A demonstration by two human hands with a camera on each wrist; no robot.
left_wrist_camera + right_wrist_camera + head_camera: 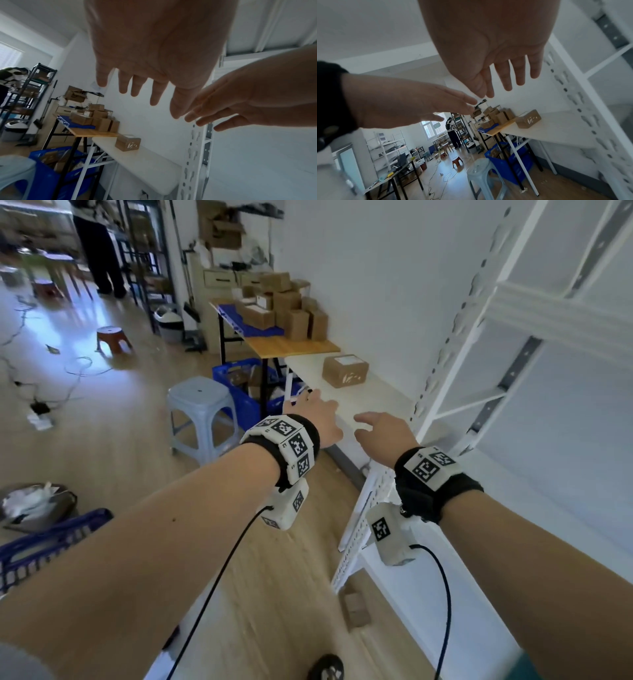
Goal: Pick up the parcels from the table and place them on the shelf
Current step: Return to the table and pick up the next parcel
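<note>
One brown cardboard parcel (345,370) (127,143) (528,119) with a white label lies on the white table (363,402), close to the wall. My left hand (317,414) (145,54) and right hand (383,428) (488,40) reach side by side over the table's near end, short of the parcel. Both have straight, spread fingers and hold nothing. The white metal shelf (445,350) stands just to the right, its boards bare where I can see them.
Beyond the white table a wooden table (294,345) carries a pile of several parcels (291,309). A blue crate (243,402) sits under it; a grey stool (202,412) stands left. A small box (356,607) lies on the floor by the shelf. A person (99,251) stands far back.
</note>
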